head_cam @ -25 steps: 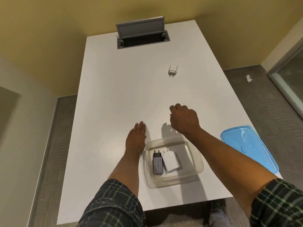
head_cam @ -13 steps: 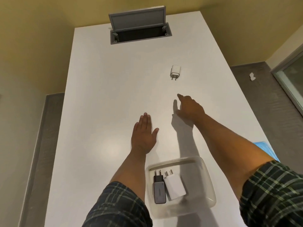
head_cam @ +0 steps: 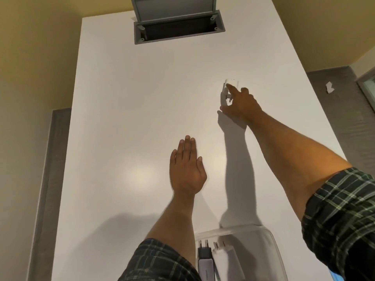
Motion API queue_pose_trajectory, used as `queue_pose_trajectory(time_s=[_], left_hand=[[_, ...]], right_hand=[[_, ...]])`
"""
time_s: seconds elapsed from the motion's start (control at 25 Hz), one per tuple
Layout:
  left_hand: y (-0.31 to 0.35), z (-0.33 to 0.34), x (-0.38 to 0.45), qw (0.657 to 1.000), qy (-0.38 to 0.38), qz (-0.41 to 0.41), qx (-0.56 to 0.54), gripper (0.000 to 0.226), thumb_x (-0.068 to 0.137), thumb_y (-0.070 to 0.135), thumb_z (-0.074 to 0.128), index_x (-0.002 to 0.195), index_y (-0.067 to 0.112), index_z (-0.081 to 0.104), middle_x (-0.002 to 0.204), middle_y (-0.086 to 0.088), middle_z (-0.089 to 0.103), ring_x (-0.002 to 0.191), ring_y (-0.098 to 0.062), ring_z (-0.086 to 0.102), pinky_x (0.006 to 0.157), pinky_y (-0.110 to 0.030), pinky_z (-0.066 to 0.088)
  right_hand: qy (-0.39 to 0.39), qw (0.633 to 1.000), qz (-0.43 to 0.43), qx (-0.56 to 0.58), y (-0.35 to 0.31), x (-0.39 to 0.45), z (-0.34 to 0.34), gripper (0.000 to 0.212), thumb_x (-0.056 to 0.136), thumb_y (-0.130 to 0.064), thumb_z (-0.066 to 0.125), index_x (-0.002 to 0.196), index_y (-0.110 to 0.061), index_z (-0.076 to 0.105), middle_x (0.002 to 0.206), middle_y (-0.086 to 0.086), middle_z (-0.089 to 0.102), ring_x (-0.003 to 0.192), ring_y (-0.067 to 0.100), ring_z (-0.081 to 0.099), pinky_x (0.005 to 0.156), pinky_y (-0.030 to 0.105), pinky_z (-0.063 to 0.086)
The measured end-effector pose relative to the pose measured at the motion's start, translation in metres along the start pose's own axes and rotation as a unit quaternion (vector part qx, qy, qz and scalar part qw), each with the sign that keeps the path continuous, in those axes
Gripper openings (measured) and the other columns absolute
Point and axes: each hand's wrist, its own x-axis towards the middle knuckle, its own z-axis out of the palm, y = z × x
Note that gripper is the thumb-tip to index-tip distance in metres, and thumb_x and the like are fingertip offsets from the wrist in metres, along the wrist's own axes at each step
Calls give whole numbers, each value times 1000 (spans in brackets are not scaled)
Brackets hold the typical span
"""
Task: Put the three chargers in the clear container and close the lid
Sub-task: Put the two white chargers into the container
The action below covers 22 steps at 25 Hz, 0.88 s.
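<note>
White tabletop [head_cam: 142,98] carries everything. At its far side the right hand [head_cam: 241,107] reaches the small white charger [head_cam: 227,92], index finger on top and thumb below it, though blur hides whether the grip has closed. Flat on the table, the left hand [head_cam: 186,171] rests with fingers straight. Near the bottom edge, the clear container [head_cam: 269,246] holds a dark charger [head_cam: 205,260] beside a white charger [head_cam: 225,258].

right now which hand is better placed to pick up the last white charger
Right. The right hand is already at the white charger, fingers around it, while the left hand lies flat on the table, well short of it.
</note>
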Motion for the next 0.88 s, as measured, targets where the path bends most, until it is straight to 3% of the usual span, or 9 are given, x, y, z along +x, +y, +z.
queue_pose_trajectory(time_s=[0.12, 0.2, 0.28, 0.4, 0.56, 0.64, 0.68, 0.76, 0.88], left_hand=[[0, 0, 1, 1000, 1, -5, -11, 62, 102, 35, 32, 162, 18, 24, 170, 1, 20, 157, -17, 19, 124, -41, 22], [-1, 1, 1, 1000, 1, -8, -12, 62, 102, 34, 32, 162, 19, 23, 170, 2, 19, 158, -16, 18, 124, -41, 23], [0, 0, 2, 1000, -3, -7, -15, 62, 102, 34, 33, 162, 18, 24, 170, 2, 20, 157, -16, 18, 124, -40, 23], [0, -1, 2, 1000, -9, -10, -18, 62, 102, 34, 33, 162, 18, 25, 170, 2, 20, 157, -16, 19, 124, -40, 23], [1, -3, 0, 1000, -19, -5, -7, 61, 103, 34, 30, 162, 18, 24, 170, 2, 19, 157, -16, 19, 124, -40, 23], [0, -4, 1, 1000, -23, -6, 2, 61, 103, 35, 29, 162, 19, 24, 170, 2, 19, 157, -16, 19, 124, -39, 23], [0, -5, 1, 1000, -25, -7, 4, 61, 103, 35, 29, 162, 19, 24, 170, 2, 20, 157, -16, 20, 124, -39, 23], [1, -6, 0, 999, -27, -6, 16, 60, 103, 34, 29, 161, 18, 26, 169, 1, 22, 156, -18, 22, 123, -40, 24], [3, -12, -2, 999, -46, 2, 24, 59, 105, 32, 29, 162, 15, 25, 169, -2, 21, 157, -20, 21, 124, -41, 24]], right_hand=[[-12, 1000, 2, -1, -6, 20, 4, 81, 83, -57, 63, 153, -43, 24, 139, 18, 38, 125, 45, 43, 98, 49, 44], [3, 1000, -8, -15, -11, 26, 9, 67, 86, -56, 61, 147, -37, 39, 135, 21, 41, 125, 45, 41, 98, 50, 43], [60, 998, -15, -11, -13, 28, 12, 46, 90, -46, 60, 132, -26, 57, 127, 23, 47, 120, 45, 44, 92, 48, 45], [116, 993, -13, -29, -14, 21, 17, 26, 98, -25, 51, 117, -18, 66, 121, 23, 50, 114, 43, 47, 84, 43, 46], [95, 995, -14, -6, -10, -5, 24, 30, 97, -16, 46, 118, -24, 65, 120, 22, 50, 113, 43, 48, 83, 38, 40], [88, 990, -9, 109, -9, -24, 24, 39, 96, -18, 47, 129, -33, 61, 125, 18, 55, 113, 38, 54, 90, 33, 48], [73, 974, 3, 215, -8, -38, 22, 49, 94, -15, 49, 138, -37, 55, 129, 11, 59, 109, 28, 57, 88, 24, 52], [42, 891, 40, 451, -8, -75, 21, 68, 91, -10, 56, 150, -41, 39, 114, 3, 64, 91, 15, 58, 73, 12, 51], [11, 798, 69, 598, -1, -132, 26, 67, 90, -14, 66, 149, -34, 42, 95, 9, 68, 76, 18, 63, 75, 31, 54]])
